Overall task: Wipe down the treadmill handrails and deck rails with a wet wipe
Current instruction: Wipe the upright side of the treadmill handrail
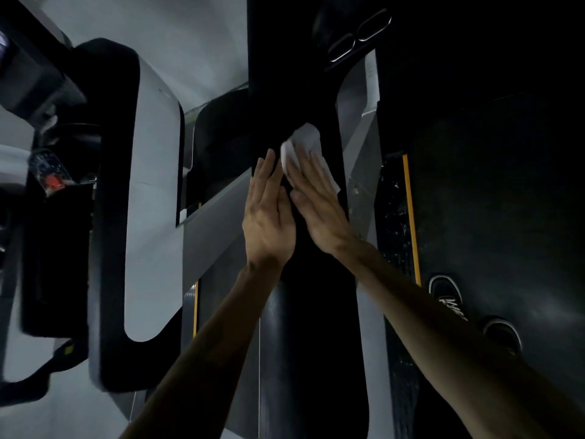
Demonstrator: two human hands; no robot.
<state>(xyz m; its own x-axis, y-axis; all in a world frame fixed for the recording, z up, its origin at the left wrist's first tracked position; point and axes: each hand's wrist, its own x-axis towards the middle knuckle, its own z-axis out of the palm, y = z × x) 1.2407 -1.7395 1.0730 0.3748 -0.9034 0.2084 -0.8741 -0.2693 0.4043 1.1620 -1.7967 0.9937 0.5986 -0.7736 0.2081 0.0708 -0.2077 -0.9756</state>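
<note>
The wet wipe point(305, 153) lies flat on the top of the black handrail point(304, 296), pinned under the outstretched fingers of the right hand point(316, 204). That hand is flat and open, pressing rather than pinching; the wipe shows beyond and beside its fingertips. The left hand point(269, 213) is also flat with fingers together, lying on the left edge of the same rail, just beside the right hand and touching the wipe's near corner, holding nothing that I can see. The handrail's long axis runs straight away from the person toward the console end (dark and hard to read up there). The wipe's length follows that axis, so the next stroke probably travels along the rail, forward or back, led by the right hand.
</note>
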